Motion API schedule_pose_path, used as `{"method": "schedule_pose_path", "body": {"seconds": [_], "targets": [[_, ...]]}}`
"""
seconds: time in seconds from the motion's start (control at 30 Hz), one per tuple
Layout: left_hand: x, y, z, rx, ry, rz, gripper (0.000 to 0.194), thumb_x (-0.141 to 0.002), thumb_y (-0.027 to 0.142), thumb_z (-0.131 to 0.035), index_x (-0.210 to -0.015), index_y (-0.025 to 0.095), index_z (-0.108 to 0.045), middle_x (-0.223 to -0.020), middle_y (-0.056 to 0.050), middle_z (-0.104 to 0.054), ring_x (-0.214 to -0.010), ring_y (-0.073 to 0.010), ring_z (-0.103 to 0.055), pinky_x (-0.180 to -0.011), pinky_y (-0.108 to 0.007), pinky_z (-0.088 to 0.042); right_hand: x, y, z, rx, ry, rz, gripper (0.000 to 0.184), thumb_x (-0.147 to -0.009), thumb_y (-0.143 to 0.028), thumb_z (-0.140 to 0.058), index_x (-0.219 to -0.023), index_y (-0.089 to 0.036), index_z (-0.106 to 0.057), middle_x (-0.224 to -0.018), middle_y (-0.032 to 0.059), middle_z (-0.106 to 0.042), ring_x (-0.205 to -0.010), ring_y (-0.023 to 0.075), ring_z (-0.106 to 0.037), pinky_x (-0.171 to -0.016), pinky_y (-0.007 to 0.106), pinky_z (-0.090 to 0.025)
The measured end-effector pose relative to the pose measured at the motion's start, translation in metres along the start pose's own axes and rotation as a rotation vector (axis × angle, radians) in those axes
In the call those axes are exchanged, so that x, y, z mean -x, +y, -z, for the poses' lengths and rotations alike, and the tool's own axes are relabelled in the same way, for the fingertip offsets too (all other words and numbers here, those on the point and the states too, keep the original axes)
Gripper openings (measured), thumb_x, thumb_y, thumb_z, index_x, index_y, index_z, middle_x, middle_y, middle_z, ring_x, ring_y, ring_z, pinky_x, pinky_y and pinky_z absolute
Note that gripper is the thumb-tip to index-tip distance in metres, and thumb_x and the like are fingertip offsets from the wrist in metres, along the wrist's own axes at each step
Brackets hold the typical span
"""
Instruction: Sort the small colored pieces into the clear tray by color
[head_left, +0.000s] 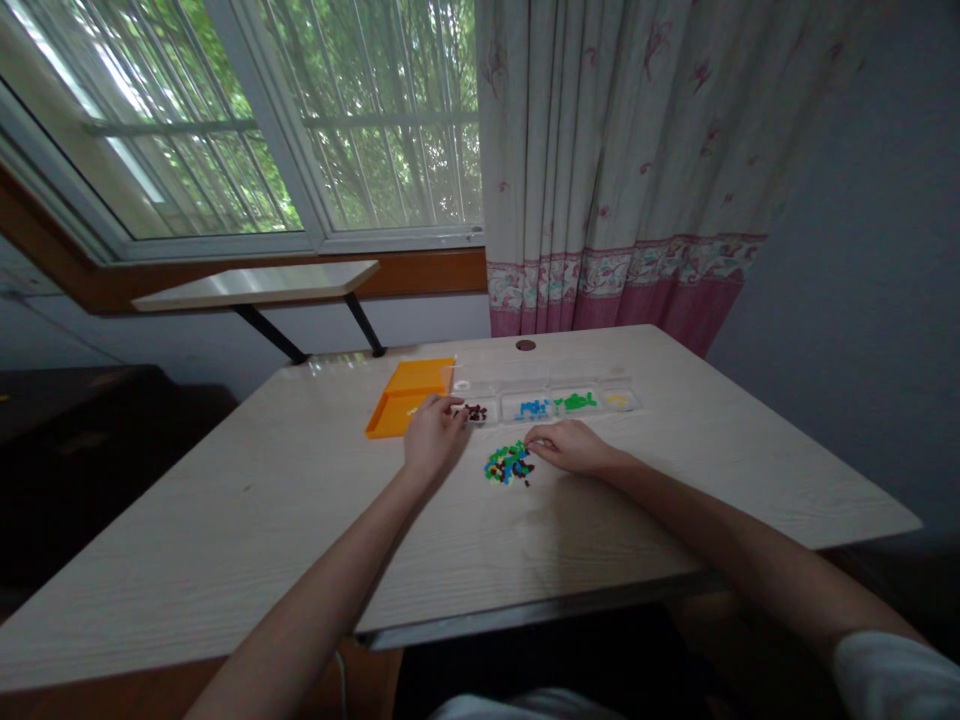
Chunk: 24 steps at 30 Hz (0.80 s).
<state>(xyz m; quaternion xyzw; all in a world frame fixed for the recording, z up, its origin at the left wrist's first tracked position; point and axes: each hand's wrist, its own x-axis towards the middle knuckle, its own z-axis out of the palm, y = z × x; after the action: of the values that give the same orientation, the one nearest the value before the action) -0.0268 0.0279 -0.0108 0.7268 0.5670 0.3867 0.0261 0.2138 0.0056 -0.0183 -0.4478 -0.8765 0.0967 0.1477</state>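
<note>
A mixed pile of tiny green, blue, yellow and dark brown pieces (508, 464) lies on the table. At its right edge is my right hand (570, 446), thumb and finger pinched together; whatever is between them is too small to make out. My left hand (433, 436) is over the left end of a clear compartment box, with thumb and forefinger a little apart. Dark brown pieces (475, 412) lie in the compartment beside it. Farther right in the box are blue pieces (532, 408), green pieces (576, 401) and a few yellow pieces (616, 399).
An open orange case (420, 376) stands left of the clear box, partly behind my left hand. The box's transparent lid (517, 374) lies toward the back. A small raised shelf (262, 283) on black supports is at the table's far left, below the window.
</note>
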Motion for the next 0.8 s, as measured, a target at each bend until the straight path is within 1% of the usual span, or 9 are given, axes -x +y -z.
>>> {"method": "schedule_pose_path", "body": {"seconds": [0.1,0.17,0.3,0.37,0.43,0.53,0.67,0.73,0.8], "targets": [[0.001,0.003,0.001,-0.008,-0.005,-0.029,0.024,-0.077,0.029,-0.053,-0.097,0.018,-0.062,-0.078,-0.004,-0.056,-0.071,-0.0163,-0.055,-0.065,-0.026,-0.042,0.0,0.002,-0.002,-0.041,0.037,0.001,0.022,-0.083,-0.028,-0.046,-0.093,-0.02,-0.063,-0.067,0.0018,-0.062,-0.062,0.0127,-0.054,-0.059,0.021,-0.033],[0.004,0.007,0.0,0.018,-0.037,-0.089,0.023,-0.079,0.028,-0.051,-0.097,0.018,-0.061,-0.081,-0.004,-0.057,-0.071,-0.0152,-0.055,-0.065,-0.026,-0.042,-0.001,0.004,-0.005,-0.134,0.072,-0.015,0.022,-0.083,-0.029,-0.045,-0.091,-0.018,-0.062,-0.061,-0.0002,-0.057,-0.056,0.0109,-0.05,-0.055,0.02,-0.032],[0.013,0.018,-0.002,0.093,-0.142,-0.302,0.019,-0.081,0.026,-0.049,-0.094,0.02,-0.061,-0.088,-0.005,-0.056,-0.078,-0.0142,-0.055,-0.067,-0.024,-0.044,-0.004,0.004,-0.012,-0.449,0.124,-0.064,0.026,-0.084,-0.036,-0.043,-0.084,-0.015,-0.058,-0.05,-0.0054,-0.042,-0.046,0.008,-0.038,-0.048,0.018,-0.027],[0.018,0.024,-0.002,0.104,-0.199,-0.39,0.019,-0.082,0.026,-0.049,-0.094,0.02,-0.061,-0.087,-0.005,-0.056,-0.081,-0.0147,-0.055,-0.069,-0.024,-0.044,-0.006,0.001,-0.016,-0.615,0.127,-0.08,0.029,-0.082,-0.04,-0.045,-0.083,-0.014,-0.057,-0.052,-0.0053,-0.042,-0.047,0.0074,-0.037,-0.047,0.018,-0.027],[0.021,0.03,-0.002,0.115,-0.245,-0.443,0.019,-0.082,0.028,-0.049,-0.094,0.02,-0.062,-0.085,-0.005,-0.056,-0.08,-0.0142,-0.054,-0.07,-0.024,-0.044,-0.008,-0.002,-0.018,-0.756,0.112,-0.098,0.033,-0.079,-0.045,-0.047,-0.081,-0.013,-0.056,-0.055,-0.0046,-0.043,-0.048,0.0068,-0.036,-0.046,0.018,-0.025],[0.024,0.036,-0.002,0.117,-0.273,-0.484,0.02,-0.082,0.031,-0.049,-0.093,0.02,-0.062,-0.083,-0.004,-0.055,-0.076,-0.0127,-0.054,-0.067,-0.023,-0.044,-0.009,-0.007,-0.018,-0.902,0.073,-0.138,0.04,-0.073,-0.053,-0.051,-0.077,-0.014,-0.054,-0.052,-0.0061,-0.039,-0.045,0.0055,-0.03,-0.043,0.018,-0.021],[0.024,0.037,-0.002,0.109,-0.263,-0.513,0.02,-0.083,0.032,-0.049,-0.092,0.019,-0.062,-0.081,-0.003,-0.054,-0.074,-0.012,-0.053,-0.065,-0.023,-0.043,-0.009,-0.012,-0.015,-1.019,0.003,-0.163,0.044,-0.068,-0.058,-0.053,-0.075,-0.015,-0.052,-0.047,-0.0088,-0.031,-0.041,0.0043,-0.024,-0.041,0.018,-0.016],[0.024,0.037,-0.002,0.11,-0.264,-0.522,0.02,-0.084,0.031,-0.048,-0.092,0.019,-0.061,-0.081,-0.003,-0.054,-0.075,-0.0121,-0.053,-0.065,-0.023,-0.042,-0.009,-0.013,-0.014,-1.041,-0.02,-0.17,0.044,-0.068,-0.058,-0.053,-0.075,-0.015,-0.051,-0.045,-0.0093,-0.03,-0.04,0.0043,-0.023,-0.041,0.018,-0.015],[0.024,0.037,-0.002,0.109,-0.269,-0.526,0.02,-0.084,0.03,-0.047,-0.093,0.019,-0.061,-0.081,-0.004,-0.054,-0.075,-0.0124,-0.053,-0.065,-0.023,-0.042,-0.01,-0.013,-0.015,-1.042,-0.023,-0.166,0.043,-0.068,-0.058,-0.053,-0.075,-0.015,-0.052,-0.046,-0.0084,-0.033,-0.041,0.0049,-0.027,-0.041,0.019,-0.018]]}}
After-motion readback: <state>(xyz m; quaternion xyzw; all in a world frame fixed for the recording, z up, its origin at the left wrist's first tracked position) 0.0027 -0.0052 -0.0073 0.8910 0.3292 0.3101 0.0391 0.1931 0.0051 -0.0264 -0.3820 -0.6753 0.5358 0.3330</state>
